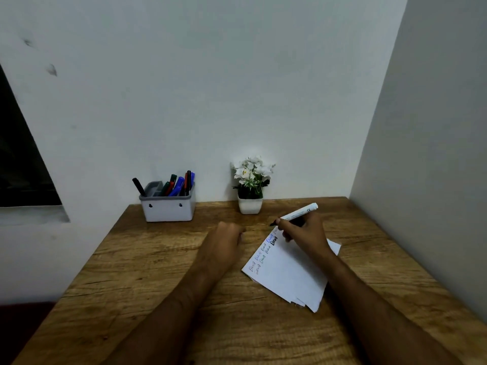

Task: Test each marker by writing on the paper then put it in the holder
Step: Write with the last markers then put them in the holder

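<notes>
Marker poised over the paper, holder waiting at the back of the bench.

I see my right hand (303, 233) gripping a white marker (299, 213), its dark tip just above the far corner of the paper (290, 275), beside rows of test words. My left hand (224, 238) is curled into a loose fist on the wooden bench (131, 285), left of the paper. The grey holder (168, 204), near the wall, already carries several markers; a small potted plant (251, 184) stands to its right.

white marker (299, 213) tilted over paper (290, 272) (holder (168, 208) full)
</notes>
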Motion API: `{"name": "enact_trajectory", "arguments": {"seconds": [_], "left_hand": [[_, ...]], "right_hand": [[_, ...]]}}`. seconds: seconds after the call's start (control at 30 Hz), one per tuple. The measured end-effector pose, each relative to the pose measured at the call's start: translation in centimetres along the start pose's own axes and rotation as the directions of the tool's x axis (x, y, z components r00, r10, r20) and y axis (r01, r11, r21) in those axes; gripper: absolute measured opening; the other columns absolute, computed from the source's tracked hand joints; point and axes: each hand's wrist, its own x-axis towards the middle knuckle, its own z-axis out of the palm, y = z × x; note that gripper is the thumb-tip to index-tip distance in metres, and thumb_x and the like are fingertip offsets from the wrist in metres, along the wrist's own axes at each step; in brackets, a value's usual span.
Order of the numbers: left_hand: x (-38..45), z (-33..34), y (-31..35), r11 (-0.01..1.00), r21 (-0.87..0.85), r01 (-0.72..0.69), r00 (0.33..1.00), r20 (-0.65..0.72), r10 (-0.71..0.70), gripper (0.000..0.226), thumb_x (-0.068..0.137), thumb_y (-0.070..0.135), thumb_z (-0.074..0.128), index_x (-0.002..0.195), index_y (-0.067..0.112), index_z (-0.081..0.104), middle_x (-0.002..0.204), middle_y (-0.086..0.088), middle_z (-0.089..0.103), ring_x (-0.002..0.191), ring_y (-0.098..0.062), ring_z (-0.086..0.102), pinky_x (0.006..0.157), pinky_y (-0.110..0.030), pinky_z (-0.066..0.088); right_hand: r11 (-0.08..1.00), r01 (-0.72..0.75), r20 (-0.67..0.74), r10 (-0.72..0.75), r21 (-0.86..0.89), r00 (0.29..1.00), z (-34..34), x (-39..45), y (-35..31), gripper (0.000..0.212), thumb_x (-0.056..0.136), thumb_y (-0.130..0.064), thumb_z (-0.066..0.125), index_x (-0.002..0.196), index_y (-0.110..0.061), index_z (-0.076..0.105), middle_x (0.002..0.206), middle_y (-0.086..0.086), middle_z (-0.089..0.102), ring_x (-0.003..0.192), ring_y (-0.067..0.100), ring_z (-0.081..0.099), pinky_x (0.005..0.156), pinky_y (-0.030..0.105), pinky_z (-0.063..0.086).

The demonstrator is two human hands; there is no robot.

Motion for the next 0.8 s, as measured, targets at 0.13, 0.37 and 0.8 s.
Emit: {"name": "enact_trajectory", "arguments": {"seconds": [0.13, 0.37, 0.8], "left_hand": [[-0.3, -0.3, -0.3, 0.986, 0.115, 0.119, 0.991, 0.048, -0.125, 0.012, 0.084, 0.016, 0.062, 0.087, 0.017, 0.073, 0.083, -0.002, 0.07, 0.077, -0.019, 0.067, 0.068, -0.036, 0.059], [-0.8, -0.1, 0.4, 0.963, 0.191, 0.192, 0.976, 0.067, -0.208, 0.012, 0.082, 0.007, 0.06, 0.073, 0.016, 0.063, 0.077, -0.003, 0.063, 0.072, -0.019, 0.061, 0.057, -0.028, 0.048], [-0.9, -1.1, 1.1, 0.954, 0.046, 0.296, 0.949, -0.125, -0.288, 0.006, 0.084, 0.015, 0.067, 0.081, 0.016, 0.072, 0.081, -0.001, 0.07, 0.073, -0.015, 0.065, 0.061, -0.033, 0.059]], "right_hand": [[1.0, -0.015, 0.003, 0.015, -0.002, 1.0, -0.1, -0.7, 0.5, 0.014, 0.09, -0.01, 0.077, 0.078, -0.003, 0.077, 0.063, 0.012, 0.072, 0.054, 0.021, 0.065, 0.051, 0.03, 0.051], [0.988, -0.149, -0.122, 0.153, 0.04, 0.981, 0.8, -2.1, 1.0, 0.014, 0.088, -0.008, 0.073, 0.076, -0.001, 0.072, 0.066, 0.011, 0.073, 0.057, 0.016, 0.068, 0.051, 0.029, 0.048], [0.945, -0.328, -0.523, 0.279, -0.001, 0.805, 4.7, -2.8, 0.8, 0.019, 0.086, -0.026, 0.077, 0.087, -0.007, 0.075, 0.082, 0.003, 0.077, 0.079, 0.019, 0.073, 0.076, 0.035, 0.06]]}}
